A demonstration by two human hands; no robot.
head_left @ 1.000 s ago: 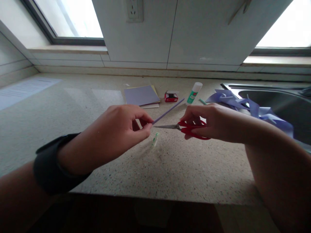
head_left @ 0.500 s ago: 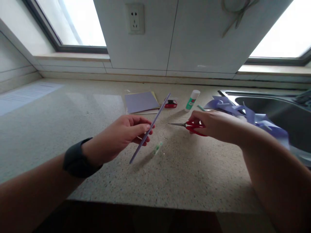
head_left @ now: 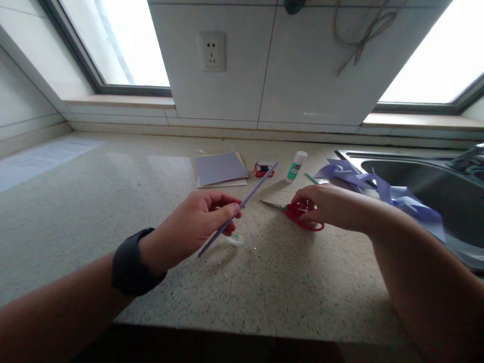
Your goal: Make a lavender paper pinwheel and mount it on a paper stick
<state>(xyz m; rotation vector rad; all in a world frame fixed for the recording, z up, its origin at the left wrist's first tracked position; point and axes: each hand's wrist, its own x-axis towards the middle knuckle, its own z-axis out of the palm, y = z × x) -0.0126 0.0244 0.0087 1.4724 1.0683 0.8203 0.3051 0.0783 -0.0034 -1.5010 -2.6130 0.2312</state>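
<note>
My left hand [head_left: 206, 217] pinches a purple sheet of paper [head_left: 253, 190] between thumb and fingers. The sheet is seen nearly edge-on, slanting above the counter. My right hand [head_left: 315, 204] has its fingers closed on the red handles of a pair of scissors [head_left: 278, 204], whose blades point left, close to the counter. Under the left hand lies a small clear piece with green marks [head_left: 236, 240]. A stack of purple and cream paper [head_left: 221, 169] is behind the left hand. A small red and black item [head_left: 263, 169] and an upright glue stick [head_left: 296, 167] stand behind the scissors.
Purple paper scraps [head_left: 389, 194] are heaped beside the right forearm, overlapping the rim of a metal sink [head_left: 351, 154]. A thin green stick [head_left: 311, 178] lies beside them. A printed sheet [head_left: 49, 157] rests at the far left of the speckled counter [head_left: 151, 297].
The scissors have turned slightly and sit lower, with the right hand's fingers more over the handles. The purple sheet has tilted closer to horizontal. The view has tipped up a little.
</note>
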